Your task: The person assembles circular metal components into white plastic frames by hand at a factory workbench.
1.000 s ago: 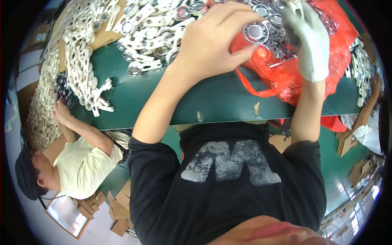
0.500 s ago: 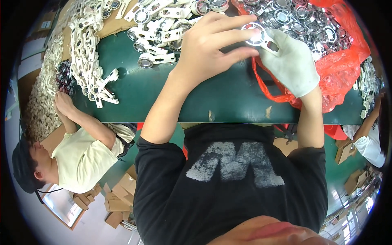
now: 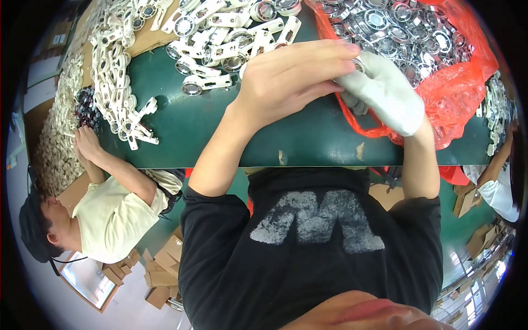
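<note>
My bare left hand (image 3: 300,77) reaches over the table with its fingers pressed together, their tips against the gloved hand. My right hand (image 3: 385,96), in a white glove, is closed on a small white part with a ring end (image 3: 358,65). Only a bit of that ring's rim shows between the hands; my fingers hide the rest. Just beyond lie loose chrome rings (image 3: 377,21) in a red plastic bag (image 3: 451,104). Left of them is a heap of white ring-ended parts (image 3: 225,49), several with dark or chrome rings set in.
More white parts (image 3: 113,82) run in a heap along the left of the green table (image 3: 198,132). A co-worker in a pale shirt (image 3: 118,214) handles small dark pieces (image 3: 87,104) there. Another person's arm (image 3: 498,159) shows at the far right. Cardboard boxes (image 3: 165,264) stand on the floor.
Both hands have come slightly nearer to me. The white part, plainly seen before, is now mostly covered by my fingers, and the left fingers have closed together over it.
</note>
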A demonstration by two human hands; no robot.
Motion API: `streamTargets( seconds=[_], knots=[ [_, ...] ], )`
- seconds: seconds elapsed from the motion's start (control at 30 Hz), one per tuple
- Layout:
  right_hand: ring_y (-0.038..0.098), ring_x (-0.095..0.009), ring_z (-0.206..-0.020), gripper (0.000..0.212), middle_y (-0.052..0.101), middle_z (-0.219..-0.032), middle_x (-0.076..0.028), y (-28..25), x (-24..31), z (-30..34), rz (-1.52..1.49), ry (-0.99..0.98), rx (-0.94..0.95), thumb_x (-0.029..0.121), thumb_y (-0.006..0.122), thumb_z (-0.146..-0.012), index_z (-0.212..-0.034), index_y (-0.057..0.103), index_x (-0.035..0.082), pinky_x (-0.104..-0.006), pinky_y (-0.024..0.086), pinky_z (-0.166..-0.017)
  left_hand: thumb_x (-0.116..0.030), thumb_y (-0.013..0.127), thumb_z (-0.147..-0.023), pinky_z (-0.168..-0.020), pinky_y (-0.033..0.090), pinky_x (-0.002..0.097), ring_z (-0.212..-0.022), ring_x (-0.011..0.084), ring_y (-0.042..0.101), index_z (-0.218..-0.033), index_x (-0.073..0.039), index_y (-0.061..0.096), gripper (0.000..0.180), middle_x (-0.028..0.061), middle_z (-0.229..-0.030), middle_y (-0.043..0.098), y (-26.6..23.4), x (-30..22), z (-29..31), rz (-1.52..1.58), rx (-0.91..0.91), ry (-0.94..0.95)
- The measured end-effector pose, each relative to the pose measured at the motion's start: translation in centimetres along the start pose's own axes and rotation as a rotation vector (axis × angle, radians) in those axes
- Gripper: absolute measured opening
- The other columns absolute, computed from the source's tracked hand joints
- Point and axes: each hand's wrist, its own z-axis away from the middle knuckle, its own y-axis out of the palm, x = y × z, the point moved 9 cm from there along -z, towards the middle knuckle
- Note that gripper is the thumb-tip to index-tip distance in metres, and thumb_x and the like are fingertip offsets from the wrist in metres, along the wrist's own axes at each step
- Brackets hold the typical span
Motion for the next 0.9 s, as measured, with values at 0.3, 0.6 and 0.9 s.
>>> streamTargets(
  seconds=[0.3,0.6,0.9],
  knots=[
    [0.069,-0.03,-0.074,0.024,0.069,-0.083,-0.012,0.9,2.2,0.5,0.19,-0.448,-0.239,0.031,0.069,-0.096,-0.112,0.072,0.014,-0.0355,0.054,-0.068,-0.005,0.074,-0.09,-0.09,0.056,0.0288,-0.1,0.0131,0.07,-0.115,0.002,0.072,0.026,0.009,-0.111,0.075,2.0,3.2,1.4,0.725,-0.211,-0.515],
    [0.069,-0.03,-0.075,0.04,0.069,-0.086,-0.016,1.4,2.0,-0.3,0.371,-0.182,-0.221,0.033,0.069,-0.093,-0.124,0.065,0.007,-0.0364,0.054,-0.071,-0.008,0.074,-0.091,-0.082,0.053,0.0281,-0.093,0.0137,0.066,-0.105,0.001,0.076,0.016,0.0076,-0.098,0.071,-2.8,5.3,2.5,0.246,-0.162,-0.67],
    [0.062,-0.013,-0.094,0.038,0.069,-0.103,-0.007,0.4,1.5,-0.1,0.265,-0.299,-0.285,0.011,0.061,-0.099,-0.134,0.059,-0.003,-0.028,0.049,-0.092,-0.006,0.064,-0.088,-0.077,0.053,0.0403,-0.084,0.0372,0.068,-0.103,0.004,0.07,0.018,0.0215,-0.09,0.07,-16.4,3.7,2.8,-0.577,-0.351,-0.748]
  ],
)
